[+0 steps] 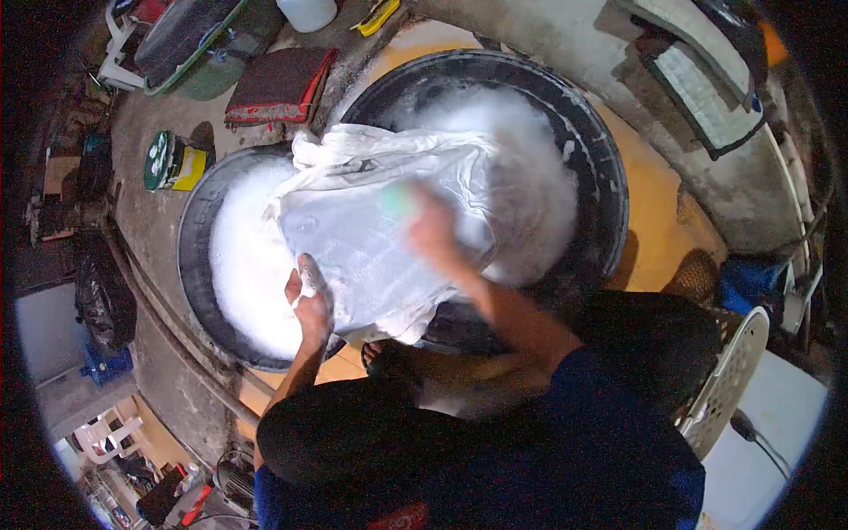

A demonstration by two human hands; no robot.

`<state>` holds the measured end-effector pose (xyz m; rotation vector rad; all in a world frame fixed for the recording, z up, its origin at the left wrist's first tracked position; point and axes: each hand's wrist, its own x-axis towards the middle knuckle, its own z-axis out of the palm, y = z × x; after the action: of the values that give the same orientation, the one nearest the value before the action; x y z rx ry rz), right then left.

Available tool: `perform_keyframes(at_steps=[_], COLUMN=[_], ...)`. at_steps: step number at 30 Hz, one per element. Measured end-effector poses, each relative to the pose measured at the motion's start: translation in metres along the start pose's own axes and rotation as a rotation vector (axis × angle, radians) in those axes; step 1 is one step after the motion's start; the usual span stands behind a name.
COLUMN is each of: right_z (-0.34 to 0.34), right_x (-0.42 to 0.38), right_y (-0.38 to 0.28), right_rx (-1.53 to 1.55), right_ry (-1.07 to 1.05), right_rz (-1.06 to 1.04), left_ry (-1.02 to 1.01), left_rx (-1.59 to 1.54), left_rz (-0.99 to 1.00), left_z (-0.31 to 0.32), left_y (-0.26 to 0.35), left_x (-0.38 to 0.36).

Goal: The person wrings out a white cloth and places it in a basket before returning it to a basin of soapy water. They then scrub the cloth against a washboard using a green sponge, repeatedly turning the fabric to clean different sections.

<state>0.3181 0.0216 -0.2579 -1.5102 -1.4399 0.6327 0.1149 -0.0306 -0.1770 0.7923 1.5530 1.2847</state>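
Note:
A wet white garment (371, 256) is spread flat across the rims of two dark tubs, its bunched folds (397, 146) toward the far side. At the near left edge of the cloth, my left hand (311, 305) is closed on it, thumb on top, with suds on the fingers. My right hand (430, 231), smeared by motion, is over the middle of the cloth. In its fingers is a small pale-green object (399, 200), too blurred to tell whether it is a brush or a soap bar.
White foam (252, 256) fills the left tub (196, 247); sudsy water lies in the larger right tub (605, 177). Beyond them are a yellow-labelled can (177, 163), a folded dark red mat (281, 87) and a yellow brush (378, 18). A perforated plastic chair (738, 371) stands at right.

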Motion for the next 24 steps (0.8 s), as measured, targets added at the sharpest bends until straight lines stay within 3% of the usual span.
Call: perform_keyframes(at_steps=[1,3,5,7,10,12,13,15,17,18,19,21,22,23,24], right_z=[-0.019,-0.064,-0.028,0.015,0.008,0.005,-0.013,-0.055,-0.013,0.011,0.012,0.004,-0.002,-0.003,-0.023], right_x=[0.018,0.048,0.046,0.016,0.019,0.044,0.060,0.081,0.056,0.031,0.004,-0.003,-0.006,0.007,0.020], right_y=[0.065,0.031,0.063,-0.064,-0.093,0.037,0.107,0.075,0.062,0.001,-0.077,-0.078,-0.074,0.000,0.066], right_rx=[0.068,-0.262,-0.137,-0.232,-0.126,-0.278,-0.274,-0.361,-0.428,-0.307,-0.287,-0.262,-0.251,-0.098,-0.147], right_ry=[0.105,-0.075,0.054,-0.060,-0.396,-0.060,0.322,-0.094,0.049,-0.043,-0.210,-0.213,-0.212,0.036,0.050], right_rz=[-0.014,0.336,-0.024,-0.261,-0.147,0.096,-0.083,0.257,-0.077,-0.170,-0.217,-0.165,-0.137,-0.172,0.141], left_ry=[0.010,0.008,-0.012,-0.036,-0.097,-0.093,-0.060,0.002,0.002,0.008,-0.033,-0.064,-0.037,-0.024,-0.006], left_rx=[0.026,0.073,0.002,-0.096,-0.067,-0.009,0.037,0.124,0.087,0.068,0.007,-0.034,-0.013,-0.012,-0.017], left_rz=[-0.052,0.013,0.075,0.018,0.003,0.025,0.002,-0.031,-0.019,-0.017,0.037,0.087,-0.021,-0.027,-0.029], left_z=[0.003,0.000,-0.003,-0.007,-0.017,-0.008,-0.006,0.000,-0.001,-0.004,-0.011,-0.008,-0.005,-0.002,0.002], left_y=[0.006,0.003,-0.011,-0.010,-0.009,-0.004,-0.003,0.002,-0.001,-0.007,-0.015,-0.011,-0.001,-0.002,-0.002], left_x=[-0.003,-0.001,0.005,0.006,0.000,0.001,-0.001,-0.002,0.000,0.003,0.008,0.003,-0.001,0.000,0.003])
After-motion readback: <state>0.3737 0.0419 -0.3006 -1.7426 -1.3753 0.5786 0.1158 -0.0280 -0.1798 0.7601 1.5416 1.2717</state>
